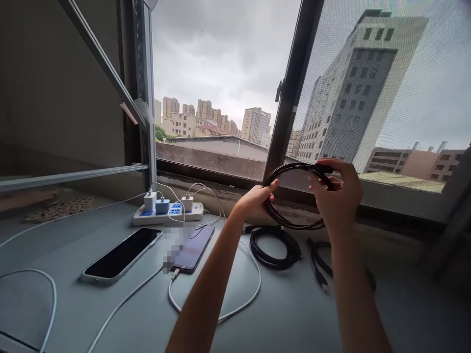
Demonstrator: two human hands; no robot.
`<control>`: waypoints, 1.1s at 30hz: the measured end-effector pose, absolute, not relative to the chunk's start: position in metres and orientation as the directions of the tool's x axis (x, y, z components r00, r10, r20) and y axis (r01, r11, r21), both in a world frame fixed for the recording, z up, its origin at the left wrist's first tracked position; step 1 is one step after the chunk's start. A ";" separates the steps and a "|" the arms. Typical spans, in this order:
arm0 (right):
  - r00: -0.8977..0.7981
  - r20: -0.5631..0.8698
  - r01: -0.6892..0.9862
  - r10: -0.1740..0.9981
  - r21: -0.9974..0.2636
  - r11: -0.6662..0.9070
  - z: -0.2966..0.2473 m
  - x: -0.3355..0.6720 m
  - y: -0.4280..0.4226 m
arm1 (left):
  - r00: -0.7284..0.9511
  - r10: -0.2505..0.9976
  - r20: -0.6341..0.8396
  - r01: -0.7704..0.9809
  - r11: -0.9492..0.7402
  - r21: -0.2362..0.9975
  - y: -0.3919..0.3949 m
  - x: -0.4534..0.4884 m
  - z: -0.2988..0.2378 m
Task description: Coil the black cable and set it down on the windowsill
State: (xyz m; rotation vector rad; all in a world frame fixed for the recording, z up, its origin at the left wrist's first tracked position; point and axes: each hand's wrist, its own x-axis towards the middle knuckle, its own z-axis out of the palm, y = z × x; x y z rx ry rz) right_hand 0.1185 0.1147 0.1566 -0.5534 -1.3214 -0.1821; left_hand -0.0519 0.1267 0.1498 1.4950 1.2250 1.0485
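Note:
A looped black cable [294,223] is held up above the table, in front of the window frame. My left hand [257,198] pinches the left side of the loop between thumb and fingers. On the loop's right side, my right hand [338,189] curls its fingers around the cable near a dark, thicker piece, probably its connector end. Below the hands lies a second coiled black cable [275,264] on the table. Another black cable [319,267] with a plug end rests to its right, partly hidden behind my right forearm.
A white power strip [167,215] with several chargers stands along the window wall. Two phones lie left of my arms: a dark one [123,255] and one [195,250] with a white cable [253,294] plugged in. A metal frame post [147,142] rises at left.

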 end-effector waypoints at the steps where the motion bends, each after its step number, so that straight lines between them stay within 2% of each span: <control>1: 0.279 0.938 0.434 0.204 -0.312 0.845 0.156 0.118 0.116 | 0.106 0.991 0.077 0.229 -0.100 0.968 0.126 -0.050 0.150; 6: 0.342 0.888 0.430 0.307 -0.439 0.789 0.154 0.115 0.120 | -0.039 0.984 0.171 0.383 -0.143 0.912 0.126 -0.049 0.150; 13: 0.214 0.779 0.421 0.589 -0.618 0.664 0.150 0.118 0.125 | -0.151 0.951 0.271 0.505 -0.162 0.848 0.131 -0.059 0.151; 16: 0.215 0.760 0.411 0.613 -0.640 0.649 0.146 0.121 0.132 | -0.244 0.900 0.361 0.557 -0.175 0.812 0.125 -0.060 0.156; 20: 0.240 0.681 0.323 0.692 -0.728 0.604 0.144 0.123 0.137 | -0.326 0.803 0.498 0.656 -0.187 0.731 0.115 -0.053 0.161; 22: 0.250 0.667 0.373 0.702 -0.736 0.565 0.144 0.124 0.136 | -0.338 0.764 0.550 0.696 -0.190 0.693 0.113 -0.047 0.161; 26: 0.223 0.665 0.608 0.713 -0.666 0.432 0.144 0.128 0.134 | -0.355 0.662 0.661 0.777 -0.185 0.602 0.112 -0.037 0.163; 30: 0.222 0.590 0.612 0.776 -0.704 0.361 0.142 0.131 0.138 | -0.364 0.579 0.730 0.834 -0.146 0.532 0.107 -0.028 0.166; 33: 0.220 0.602 0.621 0.768 -0.694 0.366 0.140 0.133 0.141 | -0.355 0.582 0.732 0.844 -0.137 0.518 0.103 -0.024 0.167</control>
